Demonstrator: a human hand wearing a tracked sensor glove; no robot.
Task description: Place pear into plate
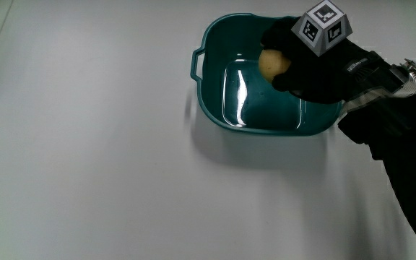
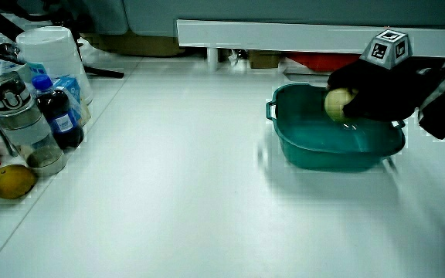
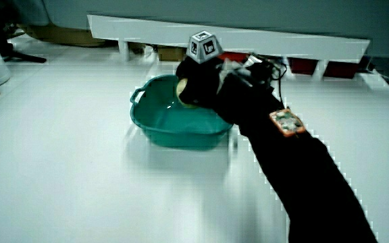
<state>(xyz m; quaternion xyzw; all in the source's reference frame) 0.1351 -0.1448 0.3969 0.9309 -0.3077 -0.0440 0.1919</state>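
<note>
A teal plate [image 1: 211, 94], deep like a basin with a small handle, sits on the white table; it shows in both side views [image 2: 300, 150] [image 3: 157, 128]. The gloved hand [image 1: 305, 68] hovers over the plate's inside, its fingers curled around a yellowish pear [image 1: 273, 63]. The pear [image 2: 337, 103] is held just above the plate's floor, not resting on it. In a side view the hand [image 3: 198, 88] hides most of the pear [image 3: 180, 88]. A patterned cube [image 1: 322, 27] rides on the hand's back.
At the table's edge, in a side view, stand a white tub [image 2: 52, 58], a dark bottle [image 2: 59, 116], a glass jar [image 2: 18, 116] and a yellow fruit [image 2: 12, 181]. A low white partition [image 2: 284, 35] borders the table past the plate.
</note>
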